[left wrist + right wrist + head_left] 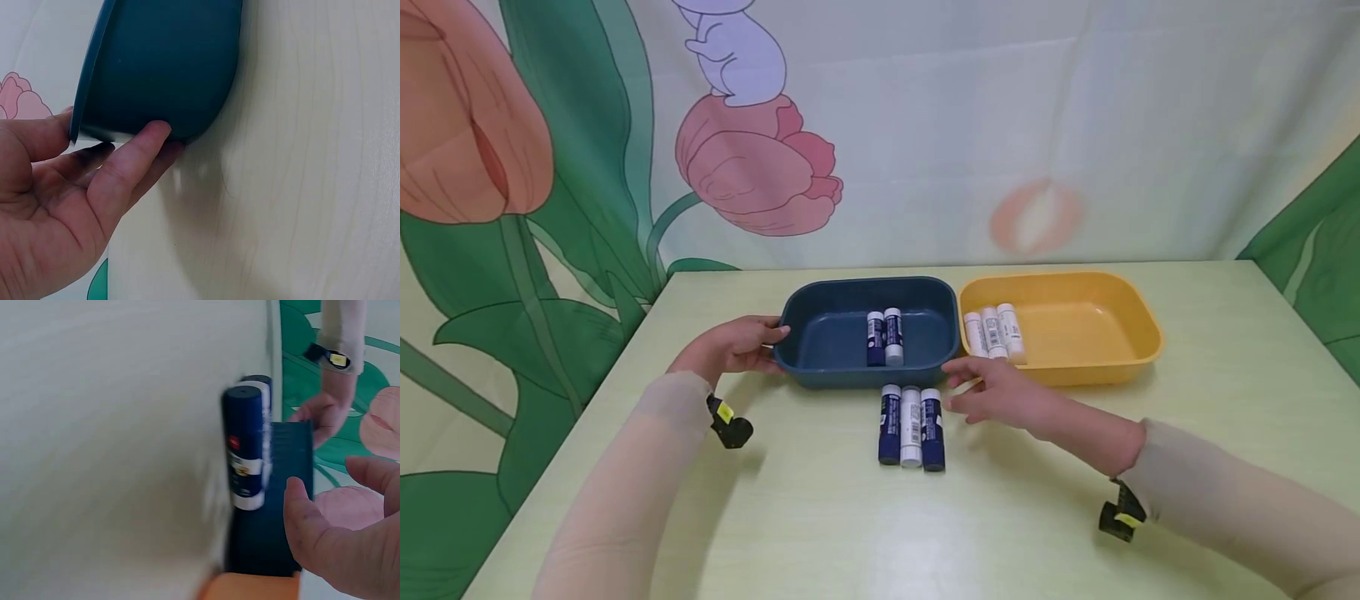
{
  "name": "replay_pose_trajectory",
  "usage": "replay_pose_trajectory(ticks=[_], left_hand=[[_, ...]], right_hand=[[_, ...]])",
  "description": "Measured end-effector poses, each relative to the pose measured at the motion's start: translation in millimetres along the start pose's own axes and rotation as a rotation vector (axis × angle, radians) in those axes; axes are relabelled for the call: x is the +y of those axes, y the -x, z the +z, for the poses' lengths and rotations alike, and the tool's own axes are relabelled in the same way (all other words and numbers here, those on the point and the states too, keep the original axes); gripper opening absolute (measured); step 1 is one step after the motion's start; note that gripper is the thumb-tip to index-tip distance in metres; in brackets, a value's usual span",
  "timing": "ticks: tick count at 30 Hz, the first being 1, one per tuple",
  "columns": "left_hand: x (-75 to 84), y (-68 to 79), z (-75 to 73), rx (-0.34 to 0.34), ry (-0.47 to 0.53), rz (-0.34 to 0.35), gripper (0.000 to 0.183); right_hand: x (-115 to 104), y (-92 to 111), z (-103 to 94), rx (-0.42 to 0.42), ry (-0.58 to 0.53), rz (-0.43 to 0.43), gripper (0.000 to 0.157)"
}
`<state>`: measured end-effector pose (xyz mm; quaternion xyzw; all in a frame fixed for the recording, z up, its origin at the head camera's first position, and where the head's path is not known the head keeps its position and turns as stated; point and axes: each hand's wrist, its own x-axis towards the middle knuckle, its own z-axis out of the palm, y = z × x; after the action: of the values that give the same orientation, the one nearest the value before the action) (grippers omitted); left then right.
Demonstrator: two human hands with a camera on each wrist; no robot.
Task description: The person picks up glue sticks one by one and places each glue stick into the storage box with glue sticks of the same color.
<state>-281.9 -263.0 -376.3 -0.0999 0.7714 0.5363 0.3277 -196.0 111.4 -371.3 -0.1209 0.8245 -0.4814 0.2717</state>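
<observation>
At the left end of the navy-blue bin [842,378], my left hand [733,343] holds it, thumb at the rim and fingers against the outer wall, as the left wrist view shows. Two glue sticks [892,335] with navy and white parts are inside that bin. Close to its front right corner is my right hand [1015,398], thumb and fingers apart, holding nothing; whether a fingertip touches the bin I cannot tell. In front of the bin, two navy glue sticks [889,427] lie side by side with a white glue stick [911,429] between them.
A yellow bin [1093,374] stands against the blue bin's right end, with three white glue sticks [993,333] at its left side. Both bins are near the back of the pale table [820,533]. Behind hangs a flower-printed cloth [917,158].
</observation>
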Motion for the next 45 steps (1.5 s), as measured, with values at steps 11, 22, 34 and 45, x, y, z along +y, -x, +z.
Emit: replay_pose_trajectory(ticks=[11, 22, 34, 45], left_hand=[[-1.1, 0.1, -1.6, -0.013, 0.005, 0.007, 0.063], [1.5, 0.5, -0.2, 0.001, 0.014, 0.005, 0.062], [0.2, 0.7, 0.1, 0.021, 0.011, 0.002, 0.061], [-0.2, 0.6, 0.4, 0.012, 0.019, 0.008, 0.06]], right_hand=[[16, -24, 24.8, 0.021, 0.036, 0.16, 0.073], [20, -33, 30.4, 0.043, 0.155, 0.162, 0.068], [20, -27, 32.9, 0.08, -0.02, 0.187, 0.065], [18, -25, 33.4, 0.089, -0.337, 0.252, 0.071]])
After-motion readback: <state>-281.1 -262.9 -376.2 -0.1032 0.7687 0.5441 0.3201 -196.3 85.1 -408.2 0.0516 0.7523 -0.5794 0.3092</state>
